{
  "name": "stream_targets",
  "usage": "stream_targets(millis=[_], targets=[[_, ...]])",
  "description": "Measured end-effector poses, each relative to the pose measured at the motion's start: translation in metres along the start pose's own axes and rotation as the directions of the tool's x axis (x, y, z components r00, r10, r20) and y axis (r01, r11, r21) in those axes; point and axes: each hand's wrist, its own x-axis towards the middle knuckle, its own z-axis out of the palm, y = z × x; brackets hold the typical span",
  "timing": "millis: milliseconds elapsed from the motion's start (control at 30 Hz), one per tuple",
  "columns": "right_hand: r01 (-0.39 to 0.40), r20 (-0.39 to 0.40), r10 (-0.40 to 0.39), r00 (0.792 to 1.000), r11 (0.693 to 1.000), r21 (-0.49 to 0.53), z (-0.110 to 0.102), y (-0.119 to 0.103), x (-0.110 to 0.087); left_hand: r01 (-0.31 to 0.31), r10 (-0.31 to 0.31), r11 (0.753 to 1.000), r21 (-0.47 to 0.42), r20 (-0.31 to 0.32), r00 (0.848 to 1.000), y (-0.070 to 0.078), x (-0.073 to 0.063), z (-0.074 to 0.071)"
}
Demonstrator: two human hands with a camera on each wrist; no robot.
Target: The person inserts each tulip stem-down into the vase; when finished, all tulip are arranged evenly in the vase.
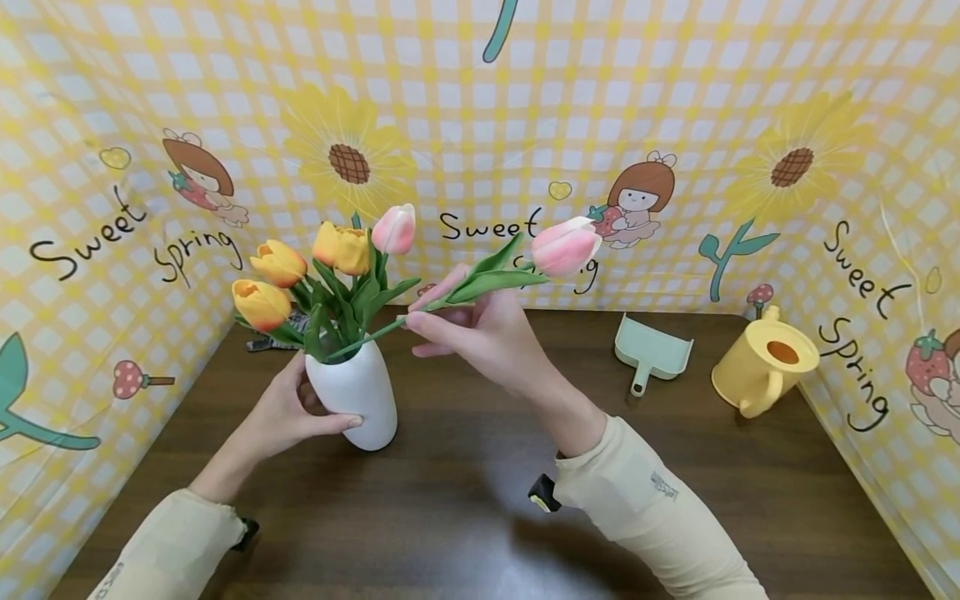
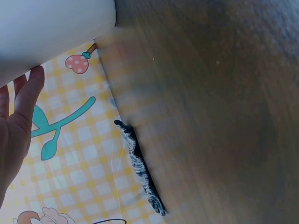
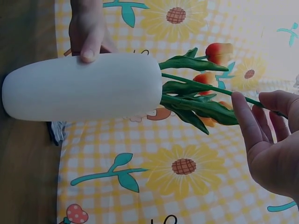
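Observation:
A white vase (image 1: 352, 400) stands on the table, holding several yellow-orange tulips (image 1: 276, 262) and a pink tulip (image 1: 394, 229) with green leaves. My left hand (image 1: 292, 408) grips the vase from the left side, thumb across its front; in the left wrist view only some fingers (image 2: 29, 91) show against it. Between thumb and fingers, my right hand (image 1: 487, 329) pinches the green stem of another pink tulip (image 1: 566, 247). Its bloom points right, and the slanting stem (image 3: 198, 84) reaches the vase's mouth. The stem's lower tip is hidden.
A mint-green dustpan (image 1: 652, 350) lies at the back right, beside a yellow watering can (image 1: 765, 362). Behind the vase lies a grey-and-black fabric-like bundle (image 2: 140, 168). Checked cloth walls (image 1: 480, 108) enclose the brown table (image 1: 450, 500) at the back and sides.

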Motion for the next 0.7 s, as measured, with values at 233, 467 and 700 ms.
stream_targets(millis=[233,467,700], targets=[[0.016,0.025,-0.016,1.000,0.999,0.029,0.006,0.008,0.003,-0.016,0.016,1.000,0.017,-0.006,1.000,-0.003,0.000,-0.001],[-0.027,0.026,0.027,0.999,1.000,0.001,0.013,0.018,0.007,-0.019,0.019,1.000,0.013,-0.004,1.000,-0.003,0.000,-0.001],[-0.033,0.017,0.034,0.999,0.998,-0.046,0.023,0.030,0.014,-0.022,0.022,1.000,0.000,0.008,1.000,-0.002,0.000,-0.001]])
